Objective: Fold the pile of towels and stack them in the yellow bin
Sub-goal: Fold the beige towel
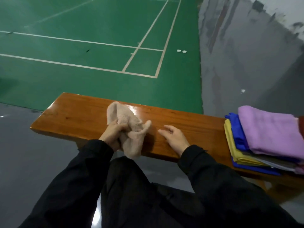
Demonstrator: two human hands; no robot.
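Note:
A crumpled beige towel lies on the wooden bench, one end hanging over the near edge. My left hand grips it in a bunch at the bench's front. My right hand hovers just right of the towel with fingers relaxed and spread, holding nothing. A pile of towels sits at the bench's right end: a purple one on top, with blue, yellow and grey ones under it. No yellow bin is in view.
Beyond the bench lies a green court floor with white lines. Grey floor runs to the right and under the bench. Two small white objects lie on the court's edge. My black-clad legs are below the bench.

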